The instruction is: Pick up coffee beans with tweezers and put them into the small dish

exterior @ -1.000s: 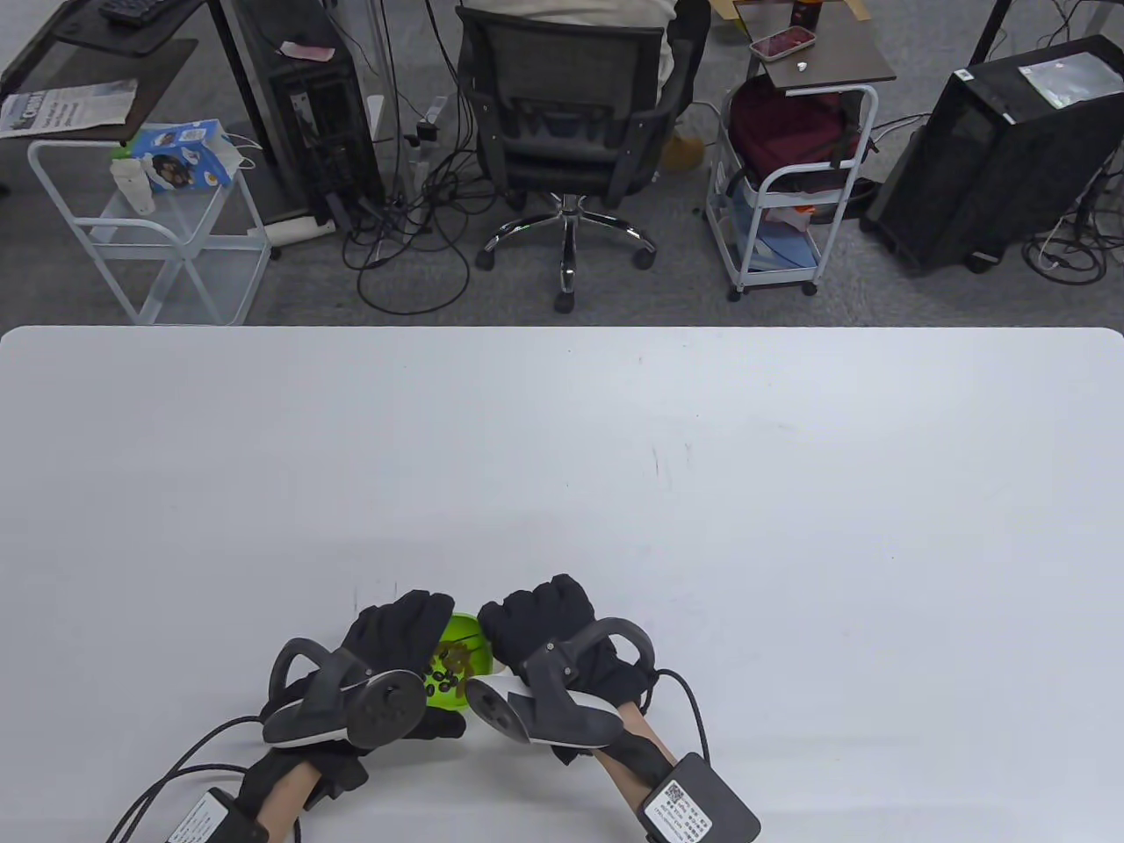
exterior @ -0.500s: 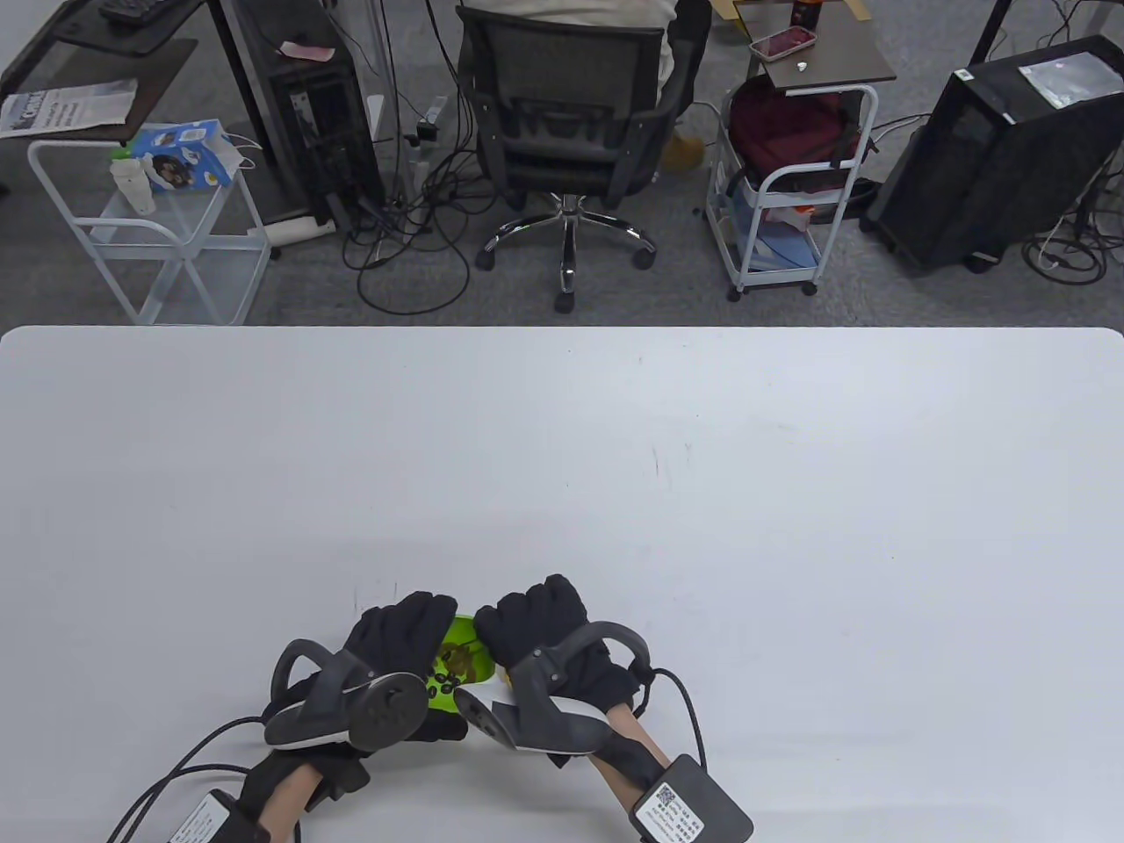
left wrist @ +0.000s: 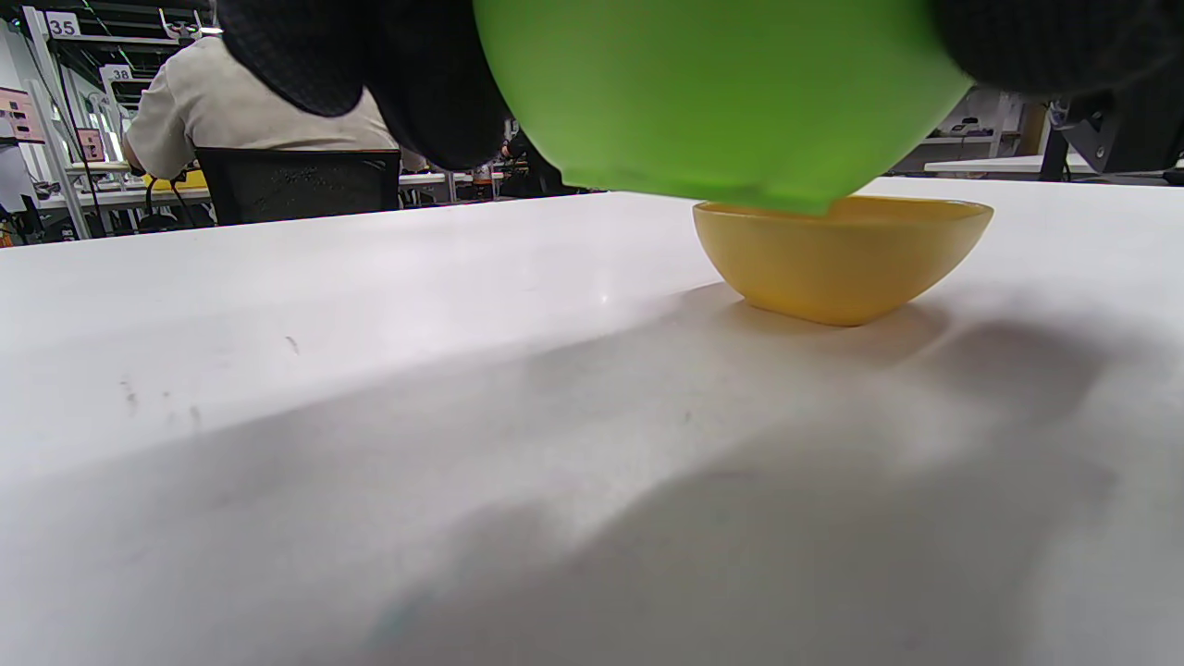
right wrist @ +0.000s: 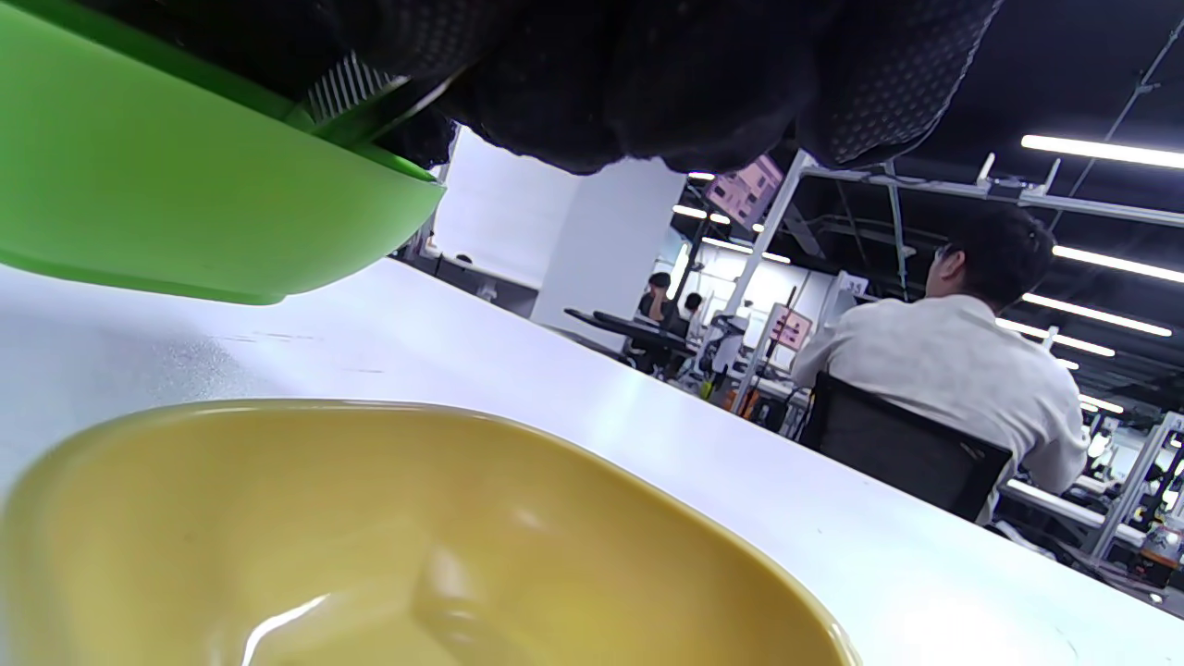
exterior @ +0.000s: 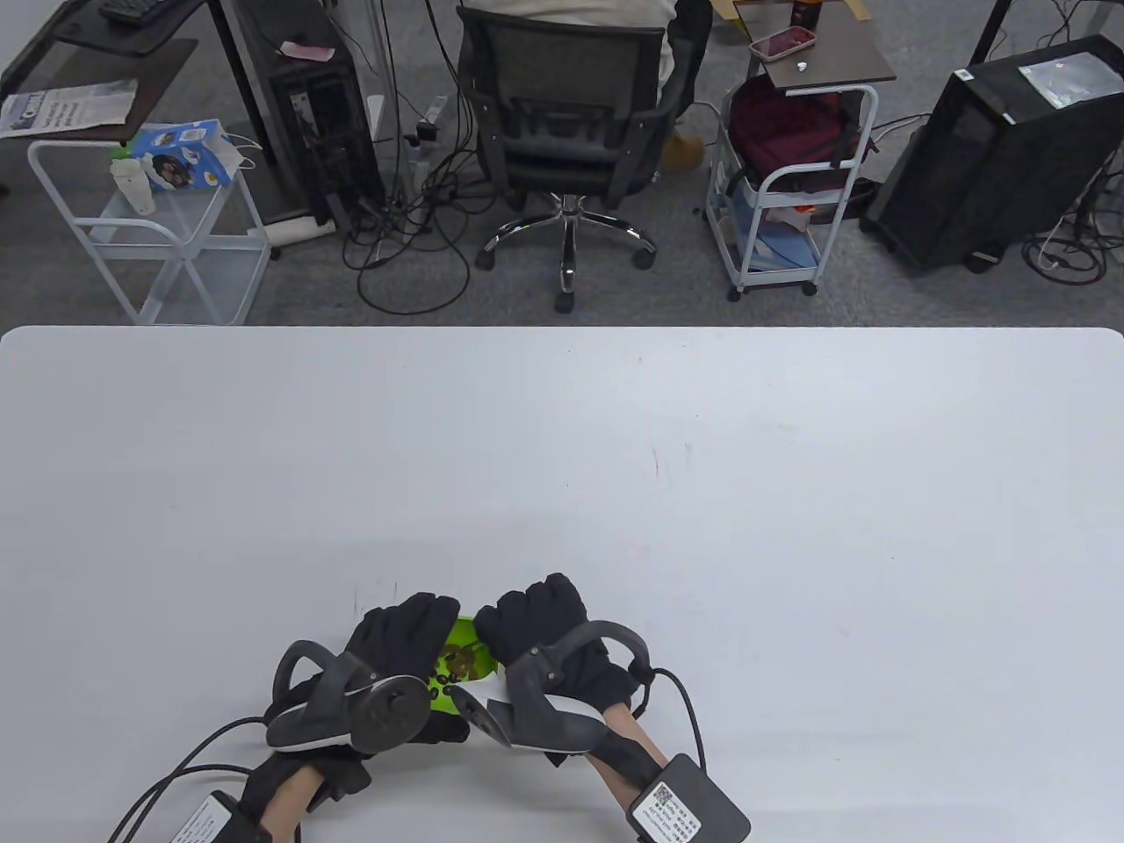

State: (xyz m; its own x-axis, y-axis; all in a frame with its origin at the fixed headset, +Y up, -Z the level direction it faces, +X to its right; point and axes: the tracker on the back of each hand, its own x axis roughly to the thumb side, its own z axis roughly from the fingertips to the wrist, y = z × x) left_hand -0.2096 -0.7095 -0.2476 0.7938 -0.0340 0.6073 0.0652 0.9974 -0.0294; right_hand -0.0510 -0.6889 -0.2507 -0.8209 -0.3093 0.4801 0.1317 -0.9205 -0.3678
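My left hand [exterior: 399, 632] grips a green bowl [exterior: 458, 634] of coffee beans [exterior: 457, 665] and holds it off the table; in the left wrist view the bowl [left wrist: 721, 92] hangs above the surface. My right hand [exterior: 536, 615] is right beside the bowl and pinches metal tweezers [right wrist: 356, 92] at the bowl's rim [right wrist: 185, 203]; the tips are hidden. A yellow small dish [left wrist: 837, 254] stands on the table just under and past the green bowl. In the right wrist view the dish [right wrist: 370, 536] shows no beans inside.
The white table [exterior: 615, 457] stretches far beyond the hands. Glove cables [exterior: 685, 702] trail toward the near edge. An office chair [exterior: 571, 132], carts and computer towers stand on the floor past the far edge.
My right hand has shifted slightly left, closer over the green bowl. The left hand and bowl have barely moved.
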